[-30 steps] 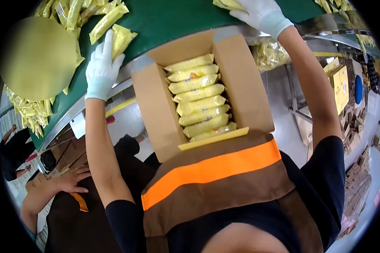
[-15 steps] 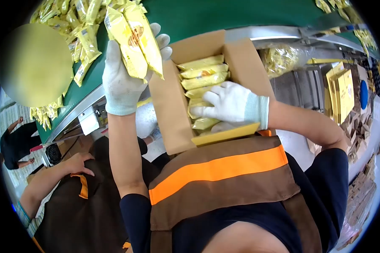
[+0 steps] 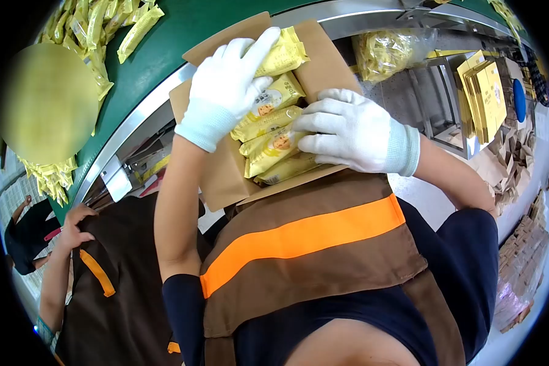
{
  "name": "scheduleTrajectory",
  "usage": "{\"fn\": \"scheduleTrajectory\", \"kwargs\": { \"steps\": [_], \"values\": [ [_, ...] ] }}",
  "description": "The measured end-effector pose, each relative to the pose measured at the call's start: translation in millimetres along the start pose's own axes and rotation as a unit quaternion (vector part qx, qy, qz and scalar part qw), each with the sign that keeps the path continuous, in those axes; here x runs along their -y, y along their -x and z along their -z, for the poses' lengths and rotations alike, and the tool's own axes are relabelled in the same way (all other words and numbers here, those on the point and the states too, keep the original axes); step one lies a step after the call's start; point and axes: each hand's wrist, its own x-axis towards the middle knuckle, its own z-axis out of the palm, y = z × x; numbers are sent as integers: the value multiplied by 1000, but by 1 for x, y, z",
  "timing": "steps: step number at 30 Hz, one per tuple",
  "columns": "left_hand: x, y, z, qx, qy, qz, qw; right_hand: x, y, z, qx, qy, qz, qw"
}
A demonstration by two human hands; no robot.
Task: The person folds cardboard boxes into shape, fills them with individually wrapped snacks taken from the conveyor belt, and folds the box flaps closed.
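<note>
A brown cardboard box (image 3: 216,183) stands tilted before my apron, filled with a stack of yellow snack packets (image 3: 274,146). My left hand (image 3: 226,79), in a white glove, is closed around a yellow snack packet (image 3: 287,53) at the far end of the box, above the others; whether a second packet is under it is hidden. Over the right side of the box reaches my gloved right hand (image 3: 354,131), fingers stretched out with the tips against the packets inside. Its palm is hidden.
Loose packets (image 3: 94,27) lie heaped on the green conveyor belt (image 3: 140,73) with its metal edge. A blurred yellow disc covers the left side. At right are a clear bag of packets (image 3: 384,55) and flat yellow cartons (image 3: 483,94). A co-worker's hand (image 3: 76,226) is at left.
My left hand has brought its packets from beside the box down into its far end, its back now turned up. My right hand has drawn back toward the right side. The box has turned and shifted left.
</note>
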Motion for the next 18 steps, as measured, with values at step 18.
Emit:
{"fn": "scheduleTrajectory", "kwargs": {
  "steps": [18],
  "values": [
    [-10, 27, -20, 36, 53, 19, 998, -18, -16, 27, 27, -72, 39, 996]
  ]
}}
